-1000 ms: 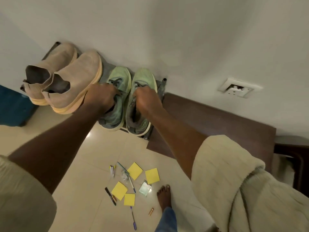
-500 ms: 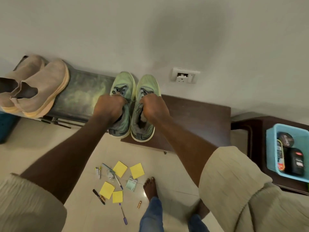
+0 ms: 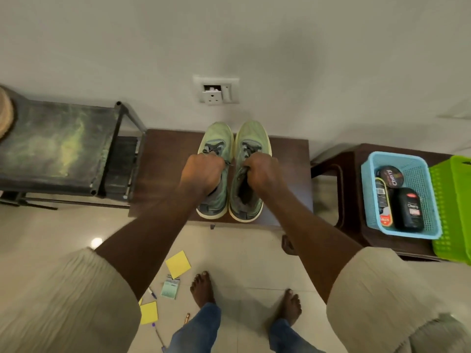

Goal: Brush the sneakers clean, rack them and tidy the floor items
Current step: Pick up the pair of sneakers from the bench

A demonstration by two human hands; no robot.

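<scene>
While the green sneakers (image 3: 253, 138) are being held side by side over the dark wooden surface (image 3: 168, 159), one is being clamped by the left grip (image 3: 202, 173), the other by the right grip (image 3: 263, 174); yellow sticky notes (image 3: 178, 264) are lying on the floor.

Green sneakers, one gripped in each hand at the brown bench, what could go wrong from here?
1. The left hand and right hand grip the green sneakers only by their openings, so one might slip or tip off the bench edge.
2. Sticky notes and a pen lie by the bare left foot; a step back could slide on them.
</scene>
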